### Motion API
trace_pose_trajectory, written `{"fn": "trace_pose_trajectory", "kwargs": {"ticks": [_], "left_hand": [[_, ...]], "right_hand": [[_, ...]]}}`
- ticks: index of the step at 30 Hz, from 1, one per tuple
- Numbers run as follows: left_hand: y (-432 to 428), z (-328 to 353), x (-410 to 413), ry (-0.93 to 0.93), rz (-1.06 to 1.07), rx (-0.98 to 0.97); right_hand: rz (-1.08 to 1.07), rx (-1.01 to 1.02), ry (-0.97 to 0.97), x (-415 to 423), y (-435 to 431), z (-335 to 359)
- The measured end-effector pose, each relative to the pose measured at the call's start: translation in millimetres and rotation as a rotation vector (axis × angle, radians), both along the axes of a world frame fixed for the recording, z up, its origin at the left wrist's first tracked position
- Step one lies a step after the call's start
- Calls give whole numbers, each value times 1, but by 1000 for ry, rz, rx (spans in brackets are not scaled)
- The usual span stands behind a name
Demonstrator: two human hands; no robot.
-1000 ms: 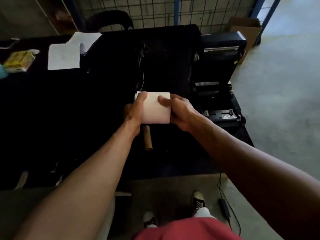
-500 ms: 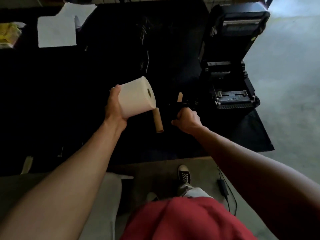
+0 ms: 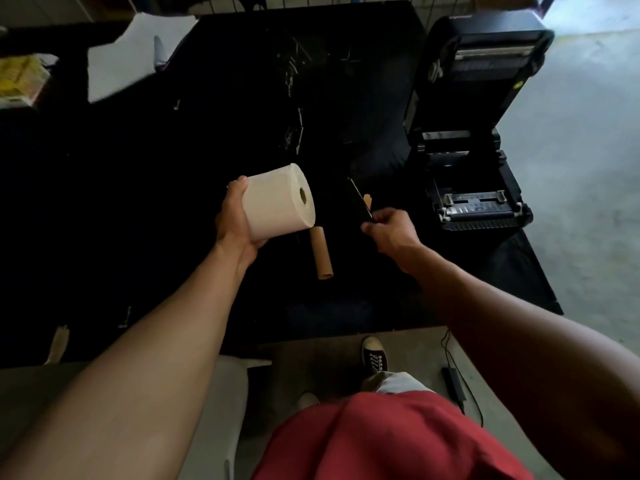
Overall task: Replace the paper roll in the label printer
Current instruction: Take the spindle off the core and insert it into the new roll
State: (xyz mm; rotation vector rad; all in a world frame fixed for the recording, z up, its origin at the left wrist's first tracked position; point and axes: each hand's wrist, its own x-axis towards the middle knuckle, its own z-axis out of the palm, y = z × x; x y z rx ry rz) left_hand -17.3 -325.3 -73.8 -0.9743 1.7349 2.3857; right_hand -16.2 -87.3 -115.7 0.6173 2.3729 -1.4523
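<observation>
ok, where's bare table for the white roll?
Free: black tabletop left of the left hand, below white paper sheets, looks bare. Crowded: brown cardboard core lies between it and the right hand; open black label printer fills the right side.

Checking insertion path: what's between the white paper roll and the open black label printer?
Head view: between white paper roll and open black label printer, the right hand pinching a thin black rod.

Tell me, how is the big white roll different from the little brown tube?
The white roll is fat and full of paper; the brown tube is thin and bare. The white roll is held in the left hand; the brown tube lies on the black table. Both are cylinders.
</observation>
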Motion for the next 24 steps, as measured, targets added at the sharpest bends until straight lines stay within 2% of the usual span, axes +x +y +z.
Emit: {"fn": "trace_pose_trajectory", "kwargs": {"ticks": [3,5,12,16,21,24], "left_hand": [[3,0,-5,-32,5,-21],[3,1,-9,-43,7,-29],[6,2,-14,-28,-19,-47],[3,5,-15,-29,-35,-52],[4,8,-15,-18,-42,-56],[6,11,-12,-13,-34,-42]], "right_hand": [[15,-213,140,-5,3,21],[27,-229,196,-6,5,33],[259,84,337,-2,9,55],[325,100,354,-7,11,72],[413,213,327,-20,6,88],[427,104,256,-26,9,92]]}}
